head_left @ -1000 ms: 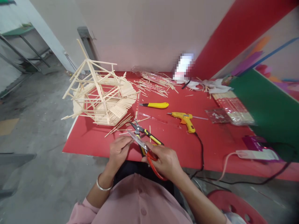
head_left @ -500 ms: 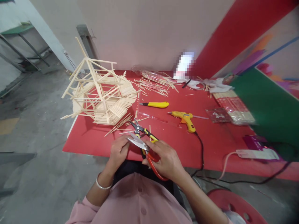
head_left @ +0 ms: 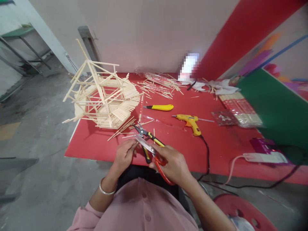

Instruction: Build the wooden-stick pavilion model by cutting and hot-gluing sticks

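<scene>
My right hand (head_left: 174,162) is wrapped round the red handles of a pair of scissors (head_left: 146,144). Their blades point up and left, and look nearly closed. By the blade tips, my left hand (head_left: 125,153) is closed with thumb and fingers pressed together; what it pinches is too small to make out. Just beyond both hands lie black-and-yellow cutting pliers (head_left: 156,140), jaws toward the stick model. That model (head_left: 106,102), a pale wooden frame with a pointed roof, stands at the left of the table. Loose thin sticks (head_left: 120,130) lie along its near side.
On the red table (head_left: 91,144) lie a yellow utility knife (head_left: 161,107) and a yellow glue gun (head_left: 190,122), its black cord running off the front edge. Scattered sticks (head_left: 166,85) and a lit screen (head_left: 189,66) are at the back. Stick packets (head_left: 243,109) and a power strip (head_left: 264,158) lie right.
The scissors have moved slightly right and their blades have come closer together. My left hand has shifted a little to the right too, staying beside the tips.
</scene>
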The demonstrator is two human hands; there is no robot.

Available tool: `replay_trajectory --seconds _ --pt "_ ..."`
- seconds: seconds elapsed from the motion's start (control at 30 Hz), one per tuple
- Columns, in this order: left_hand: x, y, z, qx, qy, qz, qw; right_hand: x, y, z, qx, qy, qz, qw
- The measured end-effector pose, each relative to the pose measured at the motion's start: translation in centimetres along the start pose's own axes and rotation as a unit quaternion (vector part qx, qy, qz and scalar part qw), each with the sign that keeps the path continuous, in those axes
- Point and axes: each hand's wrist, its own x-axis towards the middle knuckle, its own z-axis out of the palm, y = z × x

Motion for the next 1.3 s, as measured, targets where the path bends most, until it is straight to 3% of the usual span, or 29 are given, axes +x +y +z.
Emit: replay_trajectory --seconds 0.4,0.63,0.8,0.93,1.13,1.3 --pt "-0.3 -0.1 0.1 0.026 0.003 0.021 0.999 -0.1 0.1 0.0 -0.023 -0.004 -0.034 0.999" --pt "0.0 0.4 0.0 0.025 -0.027 0.021 0.999 -0.5 0.0 0.2 -0.032 0.009 0.004 0.999" --pt "0.0 0.5 0.2 -0.016 -0.033 -0.022 0.999 -0.6 0.4 -0.4 0.001 -0.009 0.029 1.000" --pt "-0.2 0.3 0.3 -0.067 -0.041 -0.071 0.994 -0.6 1.2 -1.2 -0.024 0.016 0.064 0.998" --pt "-0.1 0.4 0.3 -0.029 -0.053 -0.042 0.997 -0.3 0.9 -1.4 -0.003 -0.015 -0.019 1.000" --pt "-0.1 0.3 0.0 -0.010 -0.060 -0.001 0.998 0.0 0.8 -0.9 -0.013 -0.032 -0.042 0.999"
